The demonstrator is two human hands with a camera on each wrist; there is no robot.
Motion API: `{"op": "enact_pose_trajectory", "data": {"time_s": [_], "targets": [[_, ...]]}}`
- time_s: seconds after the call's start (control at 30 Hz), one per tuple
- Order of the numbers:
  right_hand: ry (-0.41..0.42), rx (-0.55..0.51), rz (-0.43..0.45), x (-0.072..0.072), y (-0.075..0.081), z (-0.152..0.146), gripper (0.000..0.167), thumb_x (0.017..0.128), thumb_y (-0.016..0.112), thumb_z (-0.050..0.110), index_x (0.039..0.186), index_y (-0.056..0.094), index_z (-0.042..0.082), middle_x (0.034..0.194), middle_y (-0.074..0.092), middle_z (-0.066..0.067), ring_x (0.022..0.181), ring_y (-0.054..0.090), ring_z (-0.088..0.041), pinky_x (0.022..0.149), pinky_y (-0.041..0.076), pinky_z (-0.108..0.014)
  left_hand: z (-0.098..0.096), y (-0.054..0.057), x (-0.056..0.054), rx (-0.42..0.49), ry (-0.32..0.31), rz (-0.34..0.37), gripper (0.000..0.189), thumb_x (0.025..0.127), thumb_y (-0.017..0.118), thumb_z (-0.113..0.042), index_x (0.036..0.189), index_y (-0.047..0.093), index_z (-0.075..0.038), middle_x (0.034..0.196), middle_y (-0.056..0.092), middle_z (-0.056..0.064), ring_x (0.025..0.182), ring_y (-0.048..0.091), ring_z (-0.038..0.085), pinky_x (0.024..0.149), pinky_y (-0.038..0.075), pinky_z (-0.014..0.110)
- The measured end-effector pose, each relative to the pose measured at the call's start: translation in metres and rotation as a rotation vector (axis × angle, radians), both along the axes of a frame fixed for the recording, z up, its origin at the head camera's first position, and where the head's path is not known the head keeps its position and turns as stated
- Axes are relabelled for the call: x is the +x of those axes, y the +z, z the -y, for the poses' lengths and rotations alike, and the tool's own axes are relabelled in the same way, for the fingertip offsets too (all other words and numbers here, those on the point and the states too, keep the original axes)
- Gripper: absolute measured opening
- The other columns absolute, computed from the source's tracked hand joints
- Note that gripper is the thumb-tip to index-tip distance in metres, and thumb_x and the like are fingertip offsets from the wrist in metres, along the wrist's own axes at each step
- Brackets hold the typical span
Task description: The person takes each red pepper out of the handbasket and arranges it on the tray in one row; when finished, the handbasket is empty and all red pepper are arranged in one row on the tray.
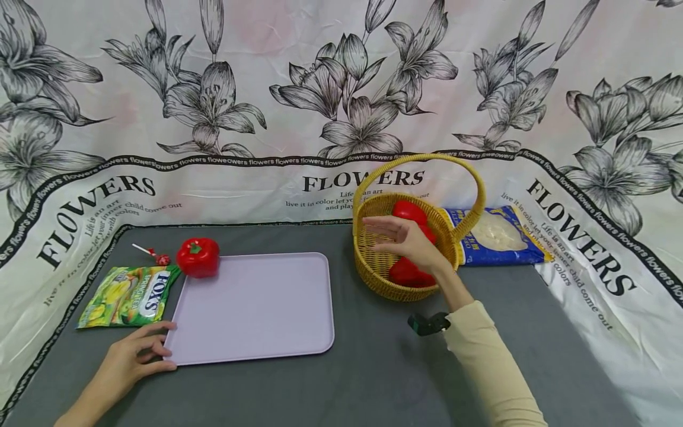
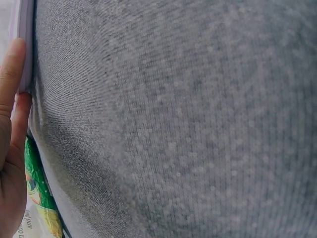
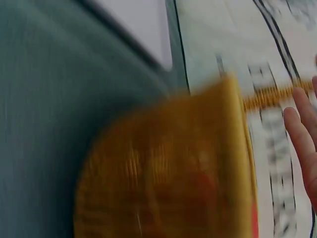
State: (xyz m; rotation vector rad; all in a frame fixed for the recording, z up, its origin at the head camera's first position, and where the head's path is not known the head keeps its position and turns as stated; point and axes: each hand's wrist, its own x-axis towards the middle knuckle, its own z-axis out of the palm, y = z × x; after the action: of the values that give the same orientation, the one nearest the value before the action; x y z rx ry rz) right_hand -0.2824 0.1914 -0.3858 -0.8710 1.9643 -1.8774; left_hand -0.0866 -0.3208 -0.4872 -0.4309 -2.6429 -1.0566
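My left hand (image 1: 133,354) holds the front left corner of a pale lilac tray (image 1: 256,308), thumb at the front edge and fingers along the left side. In the left wrist view the fingers (image 2: 14,74) lie against the tray's side. A red bell pepper (image 1: 198,257) sits at the tray's back left corner. Over the yellow wicker basket (image 1: 368,279) hovers my right hand (image 1: 411,240), its fingers extended and holding nothing. Red peppers (image 1: 409,273) lie inside the basket, partly hidden by that hand. The right wrist view shows the basket blurred, the fingers (image 3: 299,131) near its handle.
Left of the tray lie a green and yellow Fox's candy bag (image 1: 125,296) and a red lollipop (image 1: 162,259) with a white stick. Behind the basket's right side rests a blue and yellow bag (image 1: 496,237). The basket's tall handle (image 1: 480,196) arches up. A flowered cloth (image 1: 267,130) hangs behind.
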Motion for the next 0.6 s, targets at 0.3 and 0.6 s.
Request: {"op": "enact_pose_trajectory", "data": {"time_s": [0.3,0.6], "targets": [[-0.081,0.266,-0.012,-0.026,0.004,-0.078,0.062,0.086,0.065,-0.007,0.141,0.037,-0.007,0.148,0.035,-0.021,0.139,0.027,-0.035,0.108,0.031,-0.046,0.003,-0.002,0.002,-0.018,0.029,-0.013,0.04,0.05,0.09,-0.003,0.067,0.063,-0.026,0.112,0.06,-0.016,0.1,0.043,-0.022,0.069,0.043,-0.001],[-0.081,0.585,-0.133,-0.041,-0.006,-0.092,0.062,0.082,0.065,-0.013,0.14,0.044,-0.002,0.146,0.038,-0.022,0.131,0.035,-0.04,0.098,0.044,-0.049,0.0,-0.004,0.002,0.001,0.001,-0.023,0.041,0.05,0.09,0.0,0.069,0.064,-0.025,0.113,0.059,-0.017,0.1,0.045,-0.02,0.068,0.044,0.0]]}}
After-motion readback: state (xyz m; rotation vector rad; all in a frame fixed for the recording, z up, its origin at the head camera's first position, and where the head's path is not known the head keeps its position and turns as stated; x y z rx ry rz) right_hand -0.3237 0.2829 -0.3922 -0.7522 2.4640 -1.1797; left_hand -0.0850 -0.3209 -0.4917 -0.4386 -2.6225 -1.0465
